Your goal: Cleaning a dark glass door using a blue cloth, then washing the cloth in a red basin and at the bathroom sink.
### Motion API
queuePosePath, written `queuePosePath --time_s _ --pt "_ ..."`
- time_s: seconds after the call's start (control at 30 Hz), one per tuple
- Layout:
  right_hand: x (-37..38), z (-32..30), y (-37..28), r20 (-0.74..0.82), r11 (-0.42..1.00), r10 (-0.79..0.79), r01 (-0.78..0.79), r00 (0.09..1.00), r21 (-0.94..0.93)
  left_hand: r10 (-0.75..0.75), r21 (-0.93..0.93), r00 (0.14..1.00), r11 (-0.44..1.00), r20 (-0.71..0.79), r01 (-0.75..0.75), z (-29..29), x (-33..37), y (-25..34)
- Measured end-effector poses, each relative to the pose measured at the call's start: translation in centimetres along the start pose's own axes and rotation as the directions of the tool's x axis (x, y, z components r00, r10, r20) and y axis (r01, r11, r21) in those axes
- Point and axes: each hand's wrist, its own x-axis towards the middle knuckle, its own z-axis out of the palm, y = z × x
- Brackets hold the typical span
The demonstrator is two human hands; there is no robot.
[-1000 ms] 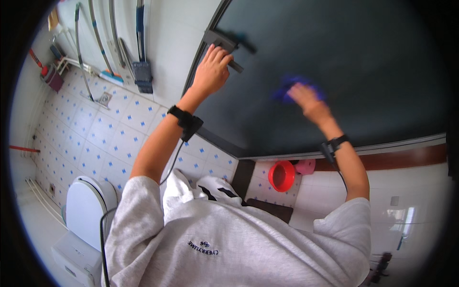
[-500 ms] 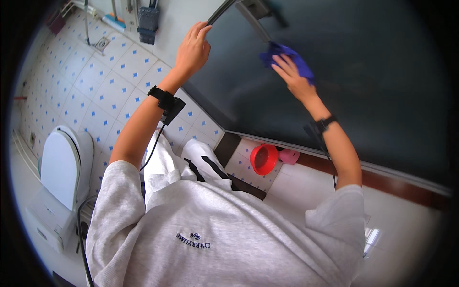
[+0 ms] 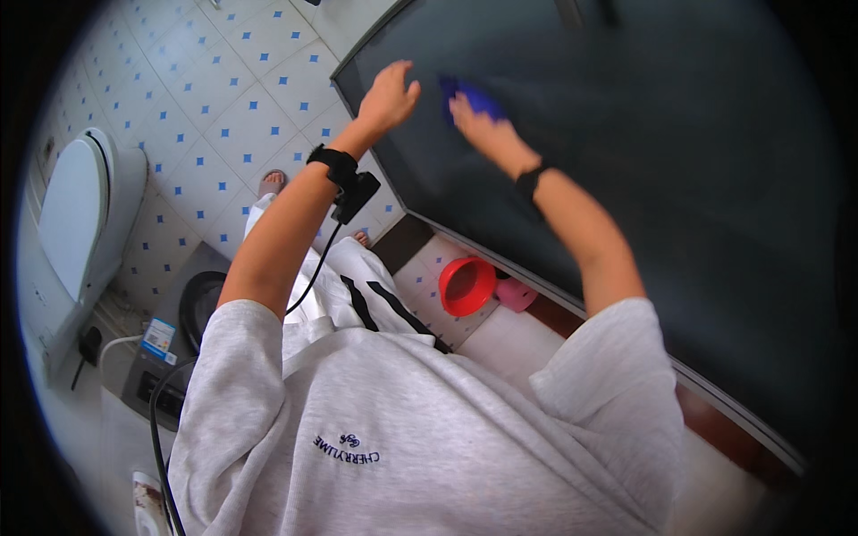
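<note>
Blue-purple cloth lies flat against the dark glass door panel, upper middle of view, under the right hand. Cloth partly covered by the hand; visible part is longer than wide, long axis slanting from upper left to lower right, narrow end pointing upper left. Folds blurred, full outline can't be told.

Right hand: palm toward panel, fingers aimed upper left along the cloth, laid over it; how tightly they're curled on it can't be told, blurred.

Left hand: left of the cloth and apart from it, by the panel's left edge. Fingers loosely bent and pointing up, thumb spread off to the right, nothing seen in it. Contact with the panel: can't tell.

Both wrists wear black straps; left strap carries a black box with a cable running down from it; right strap sits just behind the hand.

Panel has a grey metal frame, lower side slanting down to the right; door handle cut off at top edge.

Below the frame: red basin, pink container just beside it, partly hidden. Left: white toilet, lid down, on white floor tiles with blue diamonds.
</note>
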Motion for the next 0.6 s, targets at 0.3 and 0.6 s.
queuePosePath --time_s 0.3,0.6 --pt "-29.9 -7.9 -13.7 0.365 0.756 -0.077 -0.184 0.928 0.629 -0.134 0.087 0.62 0.991 0.773 0.105 16.2 -11.1 4.7" --pt "-12.9 -4.4 -8.8 0.415 0.907 -0.118 -0.073 0.902 0.416 -0.166 -0.179 0.809 0.932 0.563 0.315 13.7 -9.7 7.7"
